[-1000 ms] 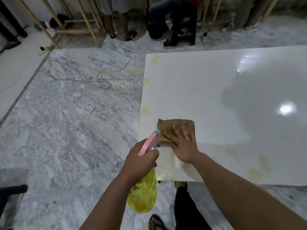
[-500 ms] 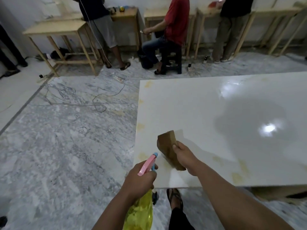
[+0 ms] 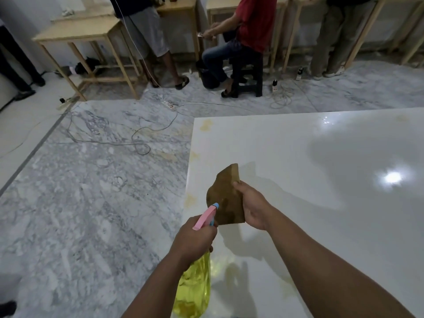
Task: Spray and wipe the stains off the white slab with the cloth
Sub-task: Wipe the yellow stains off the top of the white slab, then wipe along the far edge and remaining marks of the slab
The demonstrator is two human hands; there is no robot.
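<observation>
- Closest to me, my left hand (image 3: 192,237) was wrapped round the neck of the spray bottle (image 3: 195,290), fingers curled tight on it. The yellow bottle hung down below the hand. Its pink trigger head (image 3: 205,215) poked up and forward, with the blue tip right by the cloth.
- A bit further out, my right hand (image 3: 251,206) pinched the brown cloth (image 3: 226,198) by its right edge, thumb on top. The cloth was lifted up off the slab, not lying flat, and it stuck out to the left of that hand.
- I think I was between wipes here. It looked like the spray step, with the tip aimed at the cloth or at the slab just past it. I could not see any spray coming out.
- Under both hands lay the white slab (image 3: 298,157), shiny and wide.
- Yellow stains (image 3: 190,199) sat along its left edge, just left of the cloth. More stains (image 3: 206,125) showed at the far left corner.
- Next, I think I needed to squeeze the trigger at those edge marks, then press the cloth down flat and rub them.
- Far off were wooden tables (image 3: 80,35) and people.
</observation>
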